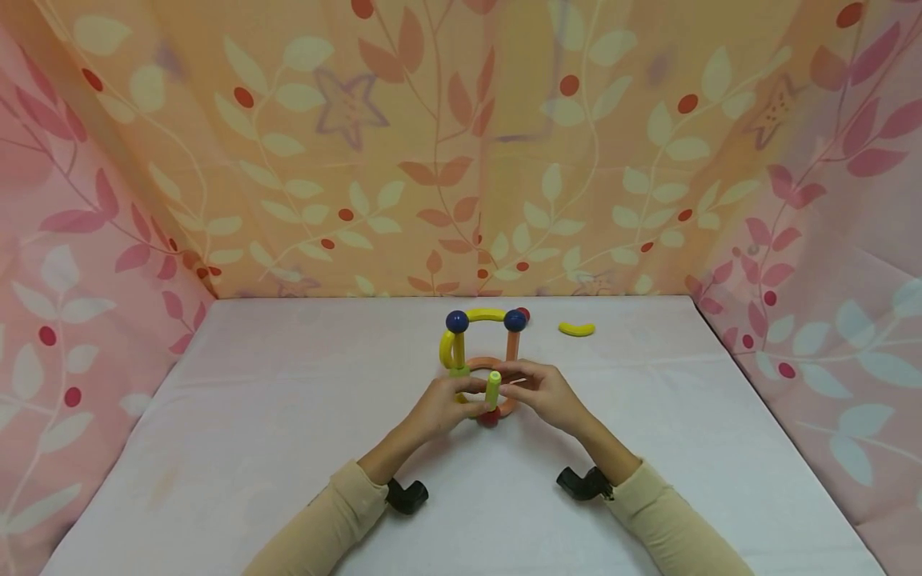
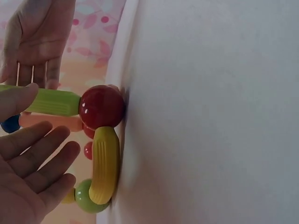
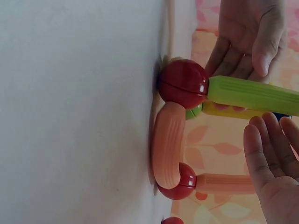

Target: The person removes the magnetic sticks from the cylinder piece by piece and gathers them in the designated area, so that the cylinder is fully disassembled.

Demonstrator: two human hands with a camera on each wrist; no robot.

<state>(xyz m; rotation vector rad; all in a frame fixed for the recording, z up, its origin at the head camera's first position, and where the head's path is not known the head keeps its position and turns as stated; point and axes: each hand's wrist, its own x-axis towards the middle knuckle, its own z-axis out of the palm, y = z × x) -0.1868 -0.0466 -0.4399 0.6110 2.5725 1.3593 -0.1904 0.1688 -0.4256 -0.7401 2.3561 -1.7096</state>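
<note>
A light green rod (image 1: pixel 493 390) stands upright on a red ball (image 1: pixel 490 418) at the near corner of a structure of balls and rods. My left hand (image 1: pixel 450 408) is held around the rod's left side, fingers fairly straight, thumb beside the rod. From the other side, my right hand (image 1: pixel 543 392) has its extended fingers close to the rod's upper part; contact is unclear. Low on the structure, a curved yellow piece (image 2: pixel 105 165) and a curved orange piece (image 3: pixel 168 144) join the red ball. Two dark blue balls (image 1: pixel 457 322) top the rear posts, bridged by a yellow arc (image 1: pixel 487 315).
A loose curved yellow piece (image 1: pixel 577 330) lies right of the structure on the white-covered table (image 1: pixel 288 416). Another red ball (image 1: pixel 523 315) sits behind the right blue ball. Patterned curtains (image 1: pixel 432 160) enclose the back and sides. Black wrist devices (image 1: pixel 407 497) protrude near both cuffs.
</note>
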